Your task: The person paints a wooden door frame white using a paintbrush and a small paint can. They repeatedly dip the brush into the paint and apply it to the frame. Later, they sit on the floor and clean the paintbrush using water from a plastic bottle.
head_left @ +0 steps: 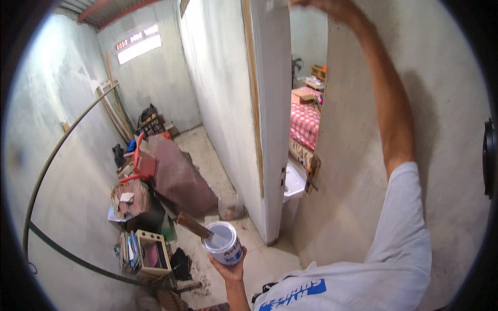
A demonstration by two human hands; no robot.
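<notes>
My left hand [232,268] is wrapped round a paint can [226,253] from below and the side, holding it up at the lower middle. Grey-white paint [222,234] shows inside the can. A flat brown wooden stick [193,226] leans out over its rim to the left, its lower end smeared with paint. My right arm reaches high, and my right hand [324,4] is cut by the top edge. Its fingers are closed beside a pale thing [275,4] against the top of the white door frame [272,103], too cropped to name.
A door [353,171] stands ajar on the right, with a bed in red checked cloth [303,122] beyond it. Along the left wall lie a maroon board [179,179], a red plastic chair [143,163], books [129,251] and a cream box [153,252]. A bent pole [57,155] crosses the left side.
</notes>
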